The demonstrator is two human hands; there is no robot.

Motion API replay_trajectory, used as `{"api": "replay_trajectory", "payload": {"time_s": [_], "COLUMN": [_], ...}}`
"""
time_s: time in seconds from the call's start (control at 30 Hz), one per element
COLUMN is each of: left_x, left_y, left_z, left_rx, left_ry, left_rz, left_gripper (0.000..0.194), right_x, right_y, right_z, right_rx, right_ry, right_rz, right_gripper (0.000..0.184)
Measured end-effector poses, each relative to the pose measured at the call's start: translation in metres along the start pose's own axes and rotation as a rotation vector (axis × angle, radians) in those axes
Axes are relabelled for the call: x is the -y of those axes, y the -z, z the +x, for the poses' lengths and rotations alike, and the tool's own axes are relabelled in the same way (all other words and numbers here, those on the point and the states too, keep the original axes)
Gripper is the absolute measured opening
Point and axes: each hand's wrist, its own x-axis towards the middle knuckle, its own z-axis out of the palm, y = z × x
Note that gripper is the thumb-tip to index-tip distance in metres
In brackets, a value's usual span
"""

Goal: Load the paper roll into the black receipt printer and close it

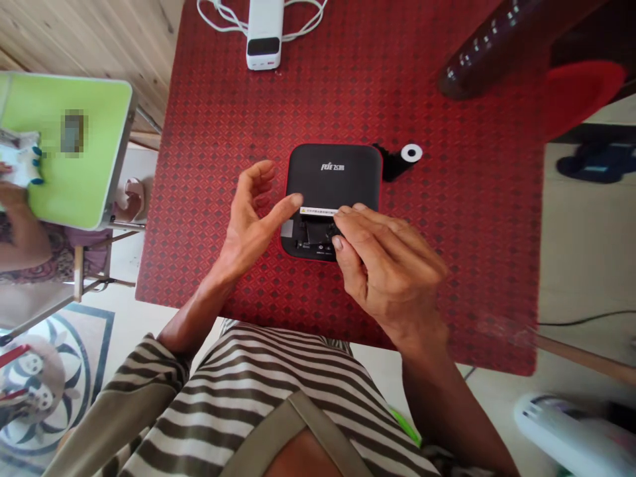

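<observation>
A square black device (328,175) with rounded corners and a "FEIE" logo lies on the red patterned table, looking like a small receipt printer. Across its near part runs a white warning strip (317,212), with a dark recess (311,232) below it. My right hand (390,262) is over the near right part, thumb and fingers pinched at a black piece in the recess; its shape is mostly hidden by the fingers. My left hand (253,222) hovers at the device's left side, fingers apart and holding nothing, thumb tip close to the strip.
Behind the device's right corner lies a black item with a round white end (411,153). A white power bank (264,40) with cables lies at the far edge. A dark bottle-like object (467,66) is at far right. Leftward, a person's arm (22,225) is by a green table (94,185).
</observation>
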Motion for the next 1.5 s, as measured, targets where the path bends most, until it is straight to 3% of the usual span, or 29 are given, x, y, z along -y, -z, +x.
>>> {"api": "replay_trajectory", "payload": {"time_s": [0.13, 0.33, 0.5, 0.67, 0.83, 0.9, 1.0, 1.07, 1.13, 1.33, 1.5], "left_x": [0.017, 0.007, 0.001, -0.004, -0.008, -0.004, 0.007, 0.014, 0.018, 0.003, -0.010], "left_y": [-0.009, -0.016, -0.018, -0.020, -0.009, 0.000, 0.011, 0.014, 0.013, 0.011, 0.011], "left_z": [0.000, -0.007, 0.001, 0.008, 0.001, -0.004, -0.014, -0.020, -0.025, -0.030, -0.030], "left_rx": [0.068, 0.090, 0.079, 0.045, 0.083, 0.135, 0.182, 0.193, 0.193, 0.217, 0.195], "left_ry": [0.104, 0.173, 0.257, 0.312, 0.338, 0.317, 0.287, 0.251, 0.212, 0.181, 0.170], "left_rz": [-0.149, -0.263, -0.339, -0.390, -0.456, -0.486, -0.476, -0.449, -0.427, -0.324, -0.262], "left_gripper": [0.100, 0.087, 0.082, 0.081, 0.076, 0.069, 0.073, 0.076, 0.077, 0.074, 0.070], "right_x": [-0.004, -0.002, 0.004, 0.004, 0.002, 0.001, -0.002, -0.004, -0.004, 0.003, 0.001], "right_y": [0.000, -0.001, -0.002, -0.007, -0.003, -0.002, -0.008, -0.016, -0.026, -0.052, -0.063], "right_z": [-0.002, -0.007, -0.005, -0.003, -0.008, -0.013, -0.028, -0.040, -0.050, -0.057, -0.062], "right_rx": [0.001, -0.049, -0.021, -0.075, -0.147, -0.290, -0.463, -0.459, -0.412, -0.292, -0.340], "right_ry": [0.005, 0.038, -0.039, -0.056, -0.078, -0.141, -0.411, -0.615, -0.727, -0.753, -0.656], "right_rz": [0.019, -0.007, 0.033, 0.059, 0.143, 0.161, 0.174, 0.209, 0.243, 0.249, 0.231], "right_gripper": [0.052, 0.044, 0.039, 0.032, 0.047, 0.048, 0.037, 0.038, 0.050, 0.069, 0.064]}}
